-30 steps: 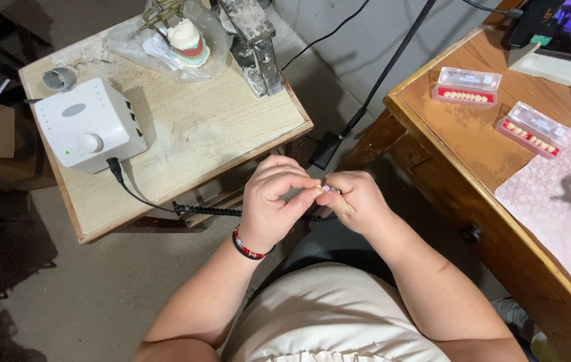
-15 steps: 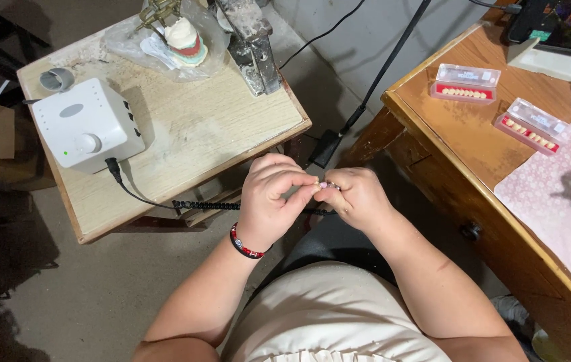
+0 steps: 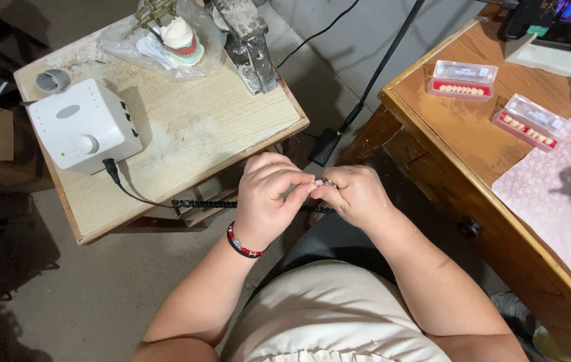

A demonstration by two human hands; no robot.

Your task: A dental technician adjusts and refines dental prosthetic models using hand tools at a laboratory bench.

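Observation:
My left hand [image 3: 269,198] and my right hand [image 3: 356,194] meet in front of my chest, fingertips pinched together around a small pinkish piece [image 3: 319,182]. A thin metal handpiece with a dark coiled cord [image 3: 205,203] lies under my right fingers, mostly hidden by them. The cord runs left to a white control box [image 3: 84,124] on a small wooden table [image 3: 212,127]. A red and black bracelet sits on my left wrist.
A dental model in a plastic bag [image 3: 178,37] and a metal press [image 3: 248,43] stand at the small table's back. On the brown desk [image 3: 446,127] at right lie two clear cases of artificial teeth [image 3: 463,79] [image 3: 530,121] and a pink cloth [image 3: 560,181].
Both hands stay pinched together at the same spot; only the fingers shift slightly. The view has barely moved.

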